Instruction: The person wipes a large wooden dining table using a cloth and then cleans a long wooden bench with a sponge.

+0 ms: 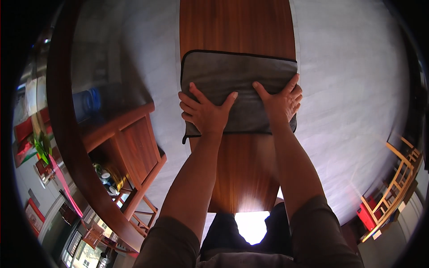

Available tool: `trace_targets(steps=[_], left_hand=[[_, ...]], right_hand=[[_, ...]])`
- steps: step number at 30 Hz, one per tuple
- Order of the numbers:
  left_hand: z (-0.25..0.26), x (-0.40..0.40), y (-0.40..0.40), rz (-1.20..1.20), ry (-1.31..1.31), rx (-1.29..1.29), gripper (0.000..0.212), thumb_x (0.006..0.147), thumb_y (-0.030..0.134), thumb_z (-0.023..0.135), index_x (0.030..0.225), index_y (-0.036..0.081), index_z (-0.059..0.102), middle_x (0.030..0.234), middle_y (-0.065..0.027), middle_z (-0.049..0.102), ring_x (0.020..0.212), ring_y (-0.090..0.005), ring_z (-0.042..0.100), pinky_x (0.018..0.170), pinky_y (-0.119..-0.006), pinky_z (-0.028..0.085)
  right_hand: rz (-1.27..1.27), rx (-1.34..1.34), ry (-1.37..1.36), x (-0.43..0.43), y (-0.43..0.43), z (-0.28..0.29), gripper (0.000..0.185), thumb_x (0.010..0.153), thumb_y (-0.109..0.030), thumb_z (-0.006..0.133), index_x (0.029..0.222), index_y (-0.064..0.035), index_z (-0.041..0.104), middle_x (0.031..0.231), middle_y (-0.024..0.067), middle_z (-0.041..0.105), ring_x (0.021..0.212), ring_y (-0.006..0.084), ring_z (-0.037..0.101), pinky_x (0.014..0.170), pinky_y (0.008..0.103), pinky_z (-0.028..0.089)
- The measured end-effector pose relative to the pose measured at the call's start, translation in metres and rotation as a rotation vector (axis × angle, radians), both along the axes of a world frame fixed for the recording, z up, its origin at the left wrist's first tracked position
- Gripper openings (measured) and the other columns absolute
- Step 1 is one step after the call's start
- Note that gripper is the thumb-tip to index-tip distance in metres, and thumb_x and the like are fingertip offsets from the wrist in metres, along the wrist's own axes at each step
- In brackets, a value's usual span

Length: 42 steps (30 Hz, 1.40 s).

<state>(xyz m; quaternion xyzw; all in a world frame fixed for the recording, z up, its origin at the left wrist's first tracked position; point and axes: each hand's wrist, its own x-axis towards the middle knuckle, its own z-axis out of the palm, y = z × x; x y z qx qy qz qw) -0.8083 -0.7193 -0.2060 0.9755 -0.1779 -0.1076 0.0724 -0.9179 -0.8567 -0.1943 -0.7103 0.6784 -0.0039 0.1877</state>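
A grey cloth with black edging (228, 70) lies spread across a narrow, polished wooden surface (238, 26). My left hand (209, 112) rests on the cloth's left part, fingers spread, their tips at the left edge and the thumb pointing inward. On the right part lies my right hand (283, 100), its thumb apart and its fingers bent over the right edge. A small black loop sticks out at the near left corner of the cloth. Both palms face down, and neither hand visibly grips the fabric.
Grey floor (348, 100) flanks the wooden surface. At left are a curved dark wooden rail (60, 100), a wooden cabinet (139, 150) and a blue translucent container (87, 102). A wooden chair-like frame (392, 191) and a red object (367, 214) stand at lower right.
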Motion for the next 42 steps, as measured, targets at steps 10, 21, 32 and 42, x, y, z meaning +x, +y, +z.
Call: trace_targets(steps=[10, 21, 32, 42], left_hand=[[-0.013, 0.071, -0.079, 0.083, -0.106, 0.047, 0.127, 0.078, 0.085, 0.064, 0.161, 0.002, 0.017, 0.151, -0.0233, 0.025, 0.132, -0.0426, 0.034, 0.111, -0.056, 0.027], [-0.013, 0.129, -0.145, 0.082, -0.145, 0.013, 0.119, 0.082, 0.081, 0.064, 0.16, 0.004, 0.017, 0.154, -0.0232, 0.022, 0.138, -0.0428, 0.029, 0.114, -0.061, 0.023], [-0.018, 0.202, -0.219, 0.015, -0.213, 0.028, 0.111, 0.088, 0.083, 0.054, 0.162, 0.009, 0.02, 0.156, -0.0221, 0.025, 0.139, -0.0417, 0.032, 0.116, -0.057, 0.024], [-0.014, 0.27, -0.29, -0.002, -0.136, -0.057, 0.112, 0.085, 0.08, 0.06, 0.162, 0.008, 0.021, 0.157, -0.0199, 0.027, 0.138, -0.0399, 0.034, 0.115, -0.053, 0.026]], right_hand=[[0.049, 0.105, -0.03, 0.08, -0.09, 0.008, 0.147, 0.063, -0.08, 0.081, 0.164, -0.0041, 0.005, 0.152, 0.0219, 0.032, 0.134, 0.0388, 0.039, 0.112, 0.0509, 0.034], [0.117, 0.06, -0.13, 0.133, -0.169, 0.009, 0.148, 0.063, -0.079, 0.082, 0.163, -0.0011, 0.005, 0.149, 0.0226, 0.032, 0.13, 0.0395, 0.04, 0.11, 0.0512, 0.037], [0.109, 0.034, -0.144, 0.195, -0.24, 0.005, 0.149, 0.064, -0.08, 0.08, 0.163, 0.0001, 0.005, 0.15, 0.022, 0.032, 0.128, 0.0376, 0.041, 0.108, 0.0504, 0.037], [0.037, 0.0, -0.068, 0.26, -0.301, 0.0, 0.147, 0.064, -0.081, 0.08, 0.164, -0.0027, 0.005, 0.153, 0.0225, 0.03, 0.133, 0.0383, 0.038, 0.112, 0.0506, 0.033]])
